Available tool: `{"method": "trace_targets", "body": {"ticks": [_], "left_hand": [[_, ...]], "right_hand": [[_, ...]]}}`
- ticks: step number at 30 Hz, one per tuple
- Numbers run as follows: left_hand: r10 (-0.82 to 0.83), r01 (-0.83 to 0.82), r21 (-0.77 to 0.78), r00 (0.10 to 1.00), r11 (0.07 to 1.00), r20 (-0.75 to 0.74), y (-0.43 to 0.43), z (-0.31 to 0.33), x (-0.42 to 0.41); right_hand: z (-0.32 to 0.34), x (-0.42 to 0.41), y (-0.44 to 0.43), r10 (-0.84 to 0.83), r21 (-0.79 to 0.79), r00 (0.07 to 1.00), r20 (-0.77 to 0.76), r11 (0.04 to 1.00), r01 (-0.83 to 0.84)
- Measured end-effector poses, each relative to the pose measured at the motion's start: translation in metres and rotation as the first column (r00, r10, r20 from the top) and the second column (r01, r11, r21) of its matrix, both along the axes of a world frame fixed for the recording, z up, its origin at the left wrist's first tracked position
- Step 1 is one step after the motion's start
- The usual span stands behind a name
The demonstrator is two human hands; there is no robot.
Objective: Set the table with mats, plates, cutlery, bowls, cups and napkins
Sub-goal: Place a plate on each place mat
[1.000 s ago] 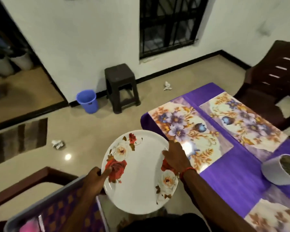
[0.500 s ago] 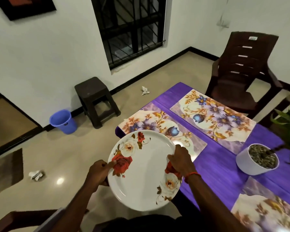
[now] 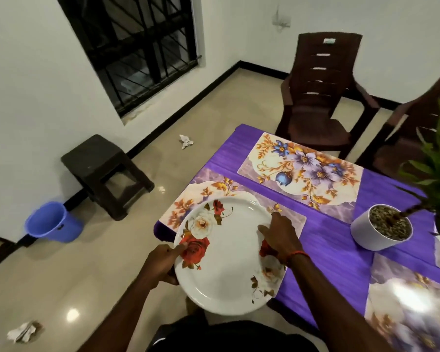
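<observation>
White-walled room, pale tiled floor, barred window, brown chair at the far end. Nearer, a counter under a purple cloth, with three floral mats on it: a far mat, a corner mat and a blurred one at lower right.

Over the corner mat and partly off the counter's edge, tilted and in the air: a white plate with printed roses. Left hand gripping the near-left rim, thumb on top beside the red rose. Right hand clasping the opposite rim, fingers curled onto it.

Probably the setting-down step. Best to level the plate first, carry it forward until centred on the corner mat, lower it flat, then release both grips together.

On the floor, a blue bucket, contents impossible to tell. On the cloth, well apart from the plate, a white pot full of gritty soil with a green plant rooted in it.
</observation>
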State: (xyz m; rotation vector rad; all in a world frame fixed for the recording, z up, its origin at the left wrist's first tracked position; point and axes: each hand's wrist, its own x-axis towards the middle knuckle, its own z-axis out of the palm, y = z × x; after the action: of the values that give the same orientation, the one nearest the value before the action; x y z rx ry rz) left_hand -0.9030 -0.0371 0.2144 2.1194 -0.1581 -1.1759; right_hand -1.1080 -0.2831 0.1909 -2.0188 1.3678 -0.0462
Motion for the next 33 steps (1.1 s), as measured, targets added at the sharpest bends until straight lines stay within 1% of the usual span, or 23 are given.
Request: {"method": "trace_targets", "body": {"ticks": [3,5,8,14,21,26,29,33], "left_hand": [[-0.09,0.09,-0.011,0.996,0.996,-0.022,-0.017,-0.005,0.022],[-0.154,0.152,-0.032,0.986,0.988,-0.065,-0.028,-0.009,0.037],[-0.209,0.206,-0.036,0.972,0.978,-0.107,-0.042,-0.015,0.06],[-0.351,0.347,-0.055,0.92,0.936,-0.172,-0.068,-0.02,0.096],[-0.38,0.378,-0.051,0.902,0.924,-0.206,-0.088,-0.025,0.117],[-0.379,0.364,-0.106,0.898,0.925,-0.224,-0.099,-0.033,0.133],[-0.38,0.364,-0.111,0.895,0.925,-0.233,-0.103,-0.037,0.14],[-0.371,0.356,-0.105,0.889,0.929,-0.267,-0.112,-0.039,0.147]], "right_hand": [[-0.005,0.016,-0.007,-0.064,0.002,0.997,-0.046,0.998,0.065],[-0.011,0.024,-0.011,-0.112,-0.004,0.992,-0.057,0.994,0.112],[-0.019,0.032,-0.014,-0.168,-0.011,0.983,-0.074,0.986,0.167],[-0.029,0.043,-0.016,-0.284,-0.027,0.956,-0.078,0.959,0.282],[-0.035,0.058,-0.026,-0.311,-0.045,0.945,-0.099,0.95,0.308],[-0.04,0.071,-0.039,-0.306,-0.031,0.944,-0.128,0.952,0.304],[-0.043,0.077,-0.043,-0.329,-0.009,0.936,-0.124,0.944,0.331],[-0.046,0.083,-0.047,-0.352,-0.02,0.928,-0.121,0.936,0.352]]}}
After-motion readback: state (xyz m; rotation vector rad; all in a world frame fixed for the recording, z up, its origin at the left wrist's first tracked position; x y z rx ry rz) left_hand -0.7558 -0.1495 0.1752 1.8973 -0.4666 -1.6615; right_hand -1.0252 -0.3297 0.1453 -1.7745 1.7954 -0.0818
